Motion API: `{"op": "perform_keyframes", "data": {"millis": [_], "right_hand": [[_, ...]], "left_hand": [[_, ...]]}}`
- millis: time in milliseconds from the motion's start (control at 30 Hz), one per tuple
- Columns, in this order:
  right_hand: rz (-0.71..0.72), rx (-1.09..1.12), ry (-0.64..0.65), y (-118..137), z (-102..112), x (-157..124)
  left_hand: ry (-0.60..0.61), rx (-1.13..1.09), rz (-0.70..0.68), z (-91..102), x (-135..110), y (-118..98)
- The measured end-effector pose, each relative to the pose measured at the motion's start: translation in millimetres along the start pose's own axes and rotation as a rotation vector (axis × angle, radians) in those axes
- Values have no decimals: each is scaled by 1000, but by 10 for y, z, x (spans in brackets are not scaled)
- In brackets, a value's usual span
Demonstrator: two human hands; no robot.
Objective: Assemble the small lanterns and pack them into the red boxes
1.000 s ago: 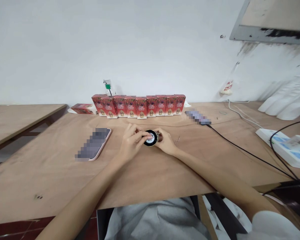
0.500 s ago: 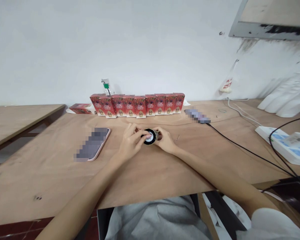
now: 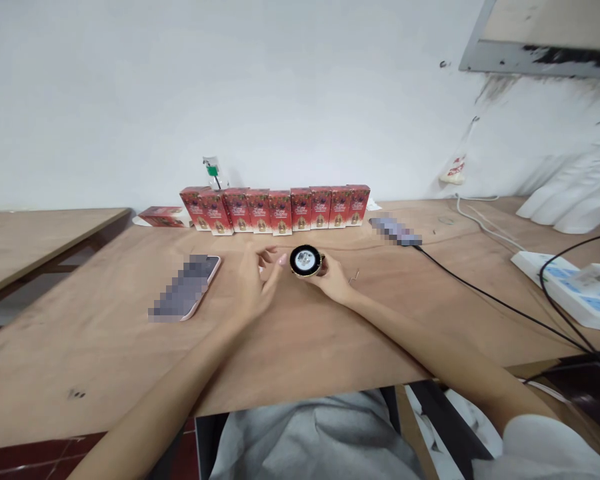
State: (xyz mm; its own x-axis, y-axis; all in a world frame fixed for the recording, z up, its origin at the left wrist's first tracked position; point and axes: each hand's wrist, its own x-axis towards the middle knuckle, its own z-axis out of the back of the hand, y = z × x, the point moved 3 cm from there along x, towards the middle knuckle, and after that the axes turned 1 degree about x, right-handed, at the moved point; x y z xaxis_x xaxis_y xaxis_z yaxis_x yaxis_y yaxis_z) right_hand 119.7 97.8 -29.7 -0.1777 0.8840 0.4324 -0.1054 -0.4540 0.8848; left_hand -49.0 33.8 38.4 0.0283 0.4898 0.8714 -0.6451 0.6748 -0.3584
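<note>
A small round object with a black, gold-edged rim and a white centre faces up at me above the table. Something small and shiny lies in the middle of the white part, too small to name. My right hand grips this object from its right side, fingers wrapped round it. Just to its left and apart from it is my left hand, thumb and fingers spread. A small white spot shows between those fingers; I cannot make out what it is. Beside my right wrist lies a thin bent metal piece.
A row of red printed boxes stands along the wall, with another box lying at its left end. A phone is at left; a second phone with a black cable lies at right, near a white power strip.
My left hand has drawn back left from the white centre, and its fingers have opened. The round object has risen slightly in view and now shows its whole face.
</note>
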Motion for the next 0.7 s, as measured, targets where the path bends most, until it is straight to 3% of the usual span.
{"op": "perform_keyframes", "data": {"millis": [100,233,433,700], "right_hand": [[-26,63,-110,-68,39,47],[-81,162,-221,-74,105,85],[-150,285,-152,-2,34,43],[-319,528,-46,65,-119,-35]], "left_hand": [[16,-14,127,-61,-46,96],[313,42,218,-257,-153,215],[683,122,224,-512,-306,320],[753,160,228,-588,-338,341]]}}
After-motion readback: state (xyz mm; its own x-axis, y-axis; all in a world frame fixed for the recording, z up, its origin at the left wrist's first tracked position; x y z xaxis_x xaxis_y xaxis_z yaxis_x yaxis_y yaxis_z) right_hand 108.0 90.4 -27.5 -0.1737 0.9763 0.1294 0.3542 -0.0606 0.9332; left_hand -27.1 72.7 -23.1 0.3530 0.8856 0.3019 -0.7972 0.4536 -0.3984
